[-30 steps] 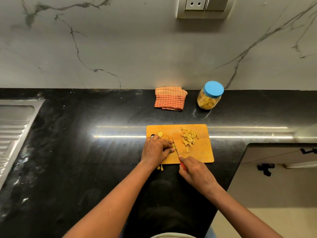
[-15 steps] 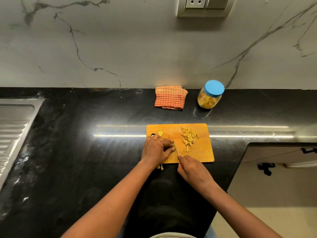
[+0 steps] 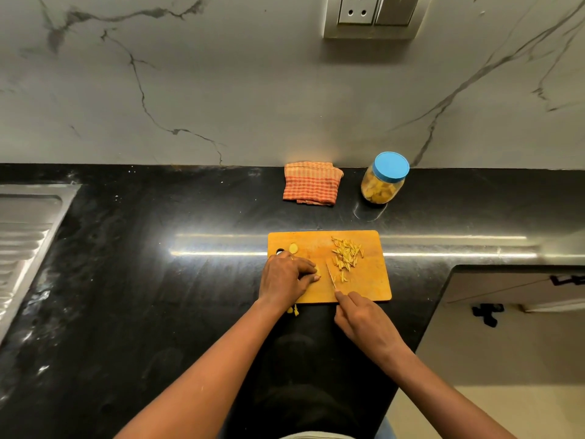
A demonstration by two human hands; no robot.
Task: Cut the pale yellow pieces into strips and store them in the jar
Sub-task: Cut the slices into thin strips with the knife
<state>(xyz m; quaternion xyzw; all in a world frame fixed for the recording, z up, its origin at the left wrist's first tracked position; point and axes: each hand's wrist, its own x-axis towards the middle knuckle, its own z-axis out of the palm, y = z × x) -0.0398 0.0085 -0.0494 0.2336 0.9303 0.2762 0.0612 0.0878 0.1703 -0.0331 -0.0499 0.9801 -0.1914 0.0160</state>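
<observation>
Two hands work at an orange cutting board [image 3: 373, 289] in the middle of the black worktop [image 3: 158, 296], and we read the scene from the steel drainboard [image 3: 22, 236] at the far left across to the jar. Near the board's left edge lies one round pale yellow slice [image 3: 293, 248], uncut, just beyond the left hand [image 3: 285, 280]. A few yellow bits [image 3: 292, 310] lie on the worktop by that wrist. The left hand is curled down on the board, its fingertips pinning a small pale yellow piece [image 3: 317, 274], of which only a sliver shows. Just right of those fingertips the knife [image 3: 330, 274] rests on the board, its blade running away from us. Beyond it lies a loose heap of strips [image 3: 346, 256]. The right hand [image 3: 364, 321], at the board's near edge, grips the knife, and the handle is hidden inside the grip. At the back wall sit a folded checked cloth [image 3: 311, 183] and, further right, the jar [image 3: 381, 186], with its blue lid [image 3: 391, 166] on and yellow pieces inside. We judge the cutting well along but unfinished. The pinned piece and the round slice remain, and the heap has yet to go into the jar, which must first be opened.
</observation>
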